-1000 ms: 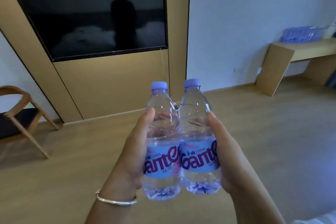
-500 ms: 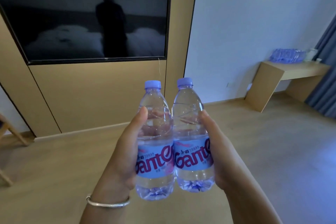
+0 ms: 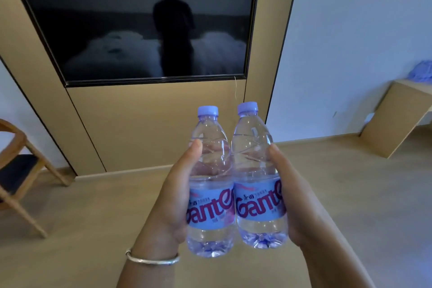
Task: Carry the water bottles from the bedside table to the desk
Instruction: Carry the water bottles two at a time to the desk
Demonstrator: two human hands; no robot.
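Room with pale wood floor [image 3: 70, 229], tan wall panel [image 3: 152, 124] carrying a dark television screen [image 3: 117, 18], and a white wall [image 3: 350, 42]. A wooden chair [image 3: 21, 170] stands at left; the desk [image 3: 397, 112] at far right bears a blue pack [image 3: 420, 72]. In front, 2 upright water bottles touch side by side, held above the floor: the left hand [image 3: 173, 199] wraps the left bottle [image 3: 210, 194], the right hand [image 3: 297, 199] wraps the right bottle [image 3: 257, 182]. A silver bangle [image 3: 152, 259] circles the left wrist.
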